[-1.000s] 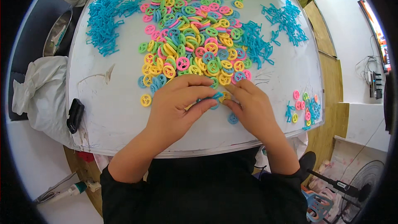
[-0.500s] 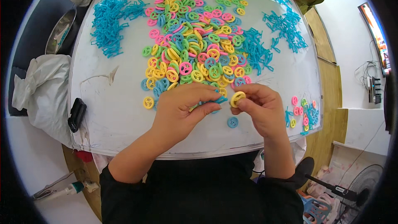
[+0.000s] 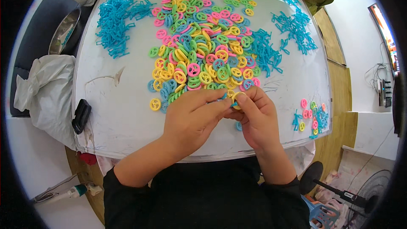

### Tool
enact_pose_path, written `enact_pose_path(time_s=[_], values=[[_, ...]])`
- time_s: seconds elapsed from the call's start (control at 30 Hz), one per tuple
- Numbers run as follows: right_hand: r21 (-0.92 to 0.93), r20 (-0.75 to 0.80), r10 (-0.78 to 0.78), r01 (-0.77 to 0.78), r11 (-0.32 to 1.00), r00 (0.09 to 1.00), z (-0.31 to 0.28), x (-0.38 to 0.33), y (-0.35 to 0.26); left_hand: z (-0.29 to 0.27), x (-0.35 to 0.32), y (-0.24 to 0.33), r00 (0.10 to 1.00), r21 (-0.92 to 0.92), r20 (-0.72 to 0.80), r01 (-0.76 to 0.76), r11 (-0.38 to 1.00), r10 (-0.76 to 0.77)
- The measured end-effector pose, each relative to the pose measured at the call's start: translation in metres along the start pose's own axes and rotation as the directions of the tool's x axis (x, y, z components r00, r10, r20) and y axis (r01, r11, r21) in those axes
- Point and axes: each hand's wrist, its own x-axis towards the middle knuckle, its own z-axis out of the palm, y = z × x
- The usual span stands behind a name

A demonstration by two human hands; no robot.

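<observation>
Both my hands are together at the near edge of the white table [image 3: 127,118], fingertips meeting. My right hand [image 3: 258,118] pinches a yellow wheel [image 3: 237,98] between thumb and forefinger, the ring standing roughly on edge, face turned toward my left hand [image 3: 193,116]. My left hand is closed on a small blue axle piece [image 3: 231,104], mostly hidden by the fingers; only a bit of blue shows, touching the wheel at its lower left. I cannot tell its long axis for sure, but it seems to point left-to-right into the wheel's hub. So wheel lies just right of the left fingertips, both hands equally close, no gap. A loose blue wheel [image 3: 239,126] sits on the table under my right hand. Left of the yellow wheel, a lone yellow ring [image 3: 155,104] lies apart. Right of it, near the table edge, a small cluster of assembled pieces [image 3: 311,116]. Just beyond the yellow wheel starts the big pile of mixed wheels [image 3: 203,42], pink, yellow, green, blue. Further left of it a heap of blue axles [image 3: 116,21]; further right another blue axle heap [image 3: 294,27]. Off the table's left edge, a black gadget [image 3: 81,115] and a white bag [image 3: 46,89].
</observation>
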Motion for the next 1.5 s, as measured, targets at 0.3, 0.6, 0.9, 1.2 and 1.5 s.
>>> enact_pose_path(time_s=[0.3,0.6,0.9,1.2,1.5], values=[[-0.571,0.212,-0.383,0.432,0.698,0.899,-0.008,-0.007,-0.003,-0.004,0.002,-0.002,0.991,-0.09,0.058,0.127,0.988,-0.122],[-0.817,0.442,-0.237,0.497,0.292,0.865,-0.02,-0.01,-0.023,-0.002,0.0,0.003,0.966,-0.144,0.117,0.246,0.959,-0.23],[-0.372,0.054,-0.013,0.032,0.928,0.998,-0.017,-0.015,-0.008,-0.001,-0.002,0.001,0.985,-0.009,0.171,-0.002,1.0,0.004],[-0.138,0.1,0.362,-0.347,0.928,0.927,-0.054,-0.023,-0.015,-0.006,-0.002,0.017,0.896,-0.048,0.146,-0.417,0.908,0.419],[-0.929,0.33,-0.304,0.365,0.065,0.894,-0.043,0.01,-0.01,-0.014,0.005,0.001,0.919,-0.369,0.065,0.384,0.847,-0.388]])
